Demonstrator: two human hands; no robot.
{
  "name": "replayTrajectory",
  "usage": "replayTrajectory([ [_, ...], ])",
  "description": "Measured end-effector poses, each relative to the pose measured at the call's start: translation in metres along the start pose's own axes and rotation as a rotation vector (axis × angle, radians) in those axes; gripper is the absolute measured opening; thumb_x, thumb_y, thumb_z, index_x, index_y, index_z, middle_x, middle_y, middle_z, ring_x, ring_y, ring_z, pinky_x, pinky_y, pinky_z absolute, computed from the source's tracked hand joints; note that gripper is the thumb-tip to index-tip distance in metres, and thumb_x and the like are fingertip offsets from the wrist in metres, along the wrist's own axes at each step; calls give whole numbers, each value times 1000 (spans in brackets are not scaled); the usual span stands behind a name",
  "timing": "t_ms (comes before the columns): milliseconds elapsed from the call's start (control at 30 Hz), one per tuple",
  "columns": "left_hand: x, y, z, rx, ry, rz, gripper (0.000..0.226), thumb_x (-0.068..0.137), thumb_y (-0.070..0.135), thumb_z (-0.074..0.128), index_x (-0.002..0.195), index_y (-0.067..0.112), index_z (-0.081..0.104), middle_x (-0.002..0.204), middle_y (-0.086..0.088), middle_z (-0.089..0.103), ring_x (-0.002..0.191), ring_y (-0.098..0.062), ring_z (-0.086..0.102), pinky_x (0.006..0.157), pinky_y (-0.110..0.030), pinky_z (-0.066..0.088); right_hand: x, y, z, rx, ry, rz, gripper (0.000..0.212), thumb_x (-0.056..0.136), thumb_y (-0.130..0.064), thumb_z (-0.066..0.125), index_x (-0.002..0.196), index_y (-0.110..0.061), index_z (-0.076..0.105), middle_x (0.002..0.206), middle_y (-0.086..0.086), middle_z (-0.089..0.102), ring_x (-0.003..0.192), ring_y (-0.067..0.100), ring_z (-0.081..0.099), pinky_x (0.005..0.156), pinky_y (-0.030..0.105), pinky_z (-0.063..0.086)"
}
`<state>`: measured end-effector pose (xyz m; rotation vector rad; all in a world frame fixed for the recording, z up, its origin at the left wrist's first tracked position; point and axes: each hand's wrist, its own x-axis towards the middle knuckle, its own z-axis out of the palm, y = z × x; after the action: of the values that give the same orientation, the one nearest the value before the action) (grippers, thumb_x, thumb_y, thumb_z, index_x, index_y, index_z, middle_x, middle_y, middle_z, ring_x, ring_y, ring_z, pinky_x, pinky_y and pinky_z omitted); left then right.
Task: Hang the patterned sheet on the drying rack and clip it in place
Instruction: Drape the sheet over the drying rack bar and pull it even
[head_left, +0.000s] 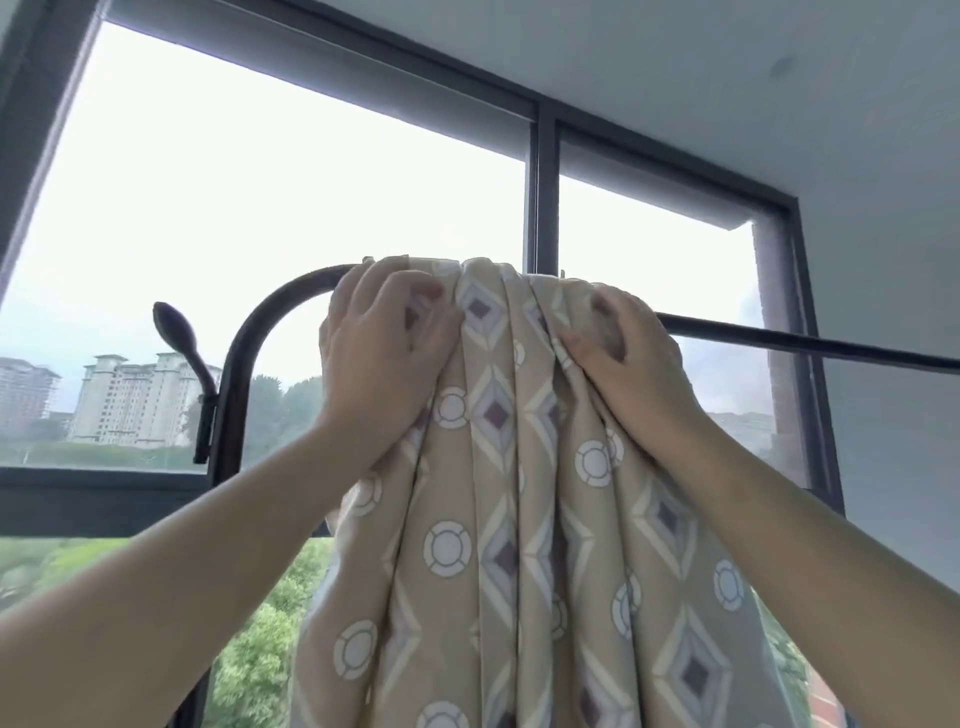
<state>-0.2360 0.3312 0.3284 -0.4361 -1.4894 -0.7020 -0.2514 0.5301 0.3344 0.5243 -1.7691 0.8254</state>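
One sheet (498, 519), beige with diamonds and rings, hung bunched in long folds over the top bar of one dark metal rack (831, 347). It lay near the bar's curved left corner. Two hands were raised to it, both at the top of the drape. The left hand (384, 343) had its fingers curled into the cloth on the left side. The right hand (623, 358) gripped a gather of folds on the right, thumb pressed into the cloth. One knobbed hook (176, 327) stood out from the rack's left post. Behind was a window (543, 182) of two panes.
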Motion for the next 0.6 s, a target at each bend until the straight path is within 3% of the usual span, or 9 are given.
replayTrajectory([
  [33,-12,-2,0,-93,-77,-32,43,82,47,56,119,25,53,135,12,39,123,-4,31,106,-29,24,-9,2,-1,79,-4,60,59,81,-60,55,133,-40,38,142,-13,38,130,14,37,108,45,32],
  [100,-35,-2,-3,-288,-182,-117,71,67,60,62,128,32,41,136,22,27,114,10,28,102,-24,27,-32,6,-2,285,-57,196,81,68,-66,63,138,-39,33,140,-9,43,124,14,47,105,44,39],
  [167,-53,-1,-7,-383,-191,-196,91,59,64,73,133,36,29,127,24,26,110,13,31,99,-20,30,-57,8,-4,371,-108,287,79,68,-62,68,135,-35,35,127,-9,54,112,13,57,99,39,45],
  [233,-68,-6,-12,-431,-231,-315,112,48,64,79,137,43,13,130,22,23,121,2,29,103,-27,29,-77,10,-7,394,-90,359,68,75,-53,69,130,-34,36,116,-10,60,102,12,61,91,35,49],
  [300,-78,-10,-17,-525,-315,-459,120,37,60,83,133,53,10,137,14,33,126,-13,39,104,-41,36,-95,9,-8,383,-60,402,58,76,-48,68,123,-30,42,107,-11,62,93,9,63,80,28,50],
  [400,-100,-9,-22,-546,-469,-568,111,31,50,75,128,41,23,121,9,49,112,-16,53,94,-40,48,-123,9,-11,514,-192,425,52,67,-46,77,109,-24,56,101,-2,69,86,13,67,70,24,52],
  [500,-118,-4,-30,-645,-724,-623,96,40,34,84,124,32,38,111,12,59,103,-10,60,80,-24,53,-152,11,-12,654,-441,463,88,35,-56,85,112,-21,58,88,-4,74,77,11,70,63,19,53],
  [567,-122,-9,-33,-736,-797,-654,71,55,14,87,118,23,55,103,5,70,97,-14,66,72,-20,55,-162,9,-11,610,-493,500,82,40,-49,84,109,-15,57,73,-4,71,65,9,66,57,16,50],
  [600,-120,-14,-34,-728,-763,-678,52,63,7,83,110,17,63,97,1,73,94,-18,68,71,-22,56,-164,8,-10,599,-487,513,65,52,-42,84,104,-12,59,70,-4,70,62,8,66,55,15,49],
])
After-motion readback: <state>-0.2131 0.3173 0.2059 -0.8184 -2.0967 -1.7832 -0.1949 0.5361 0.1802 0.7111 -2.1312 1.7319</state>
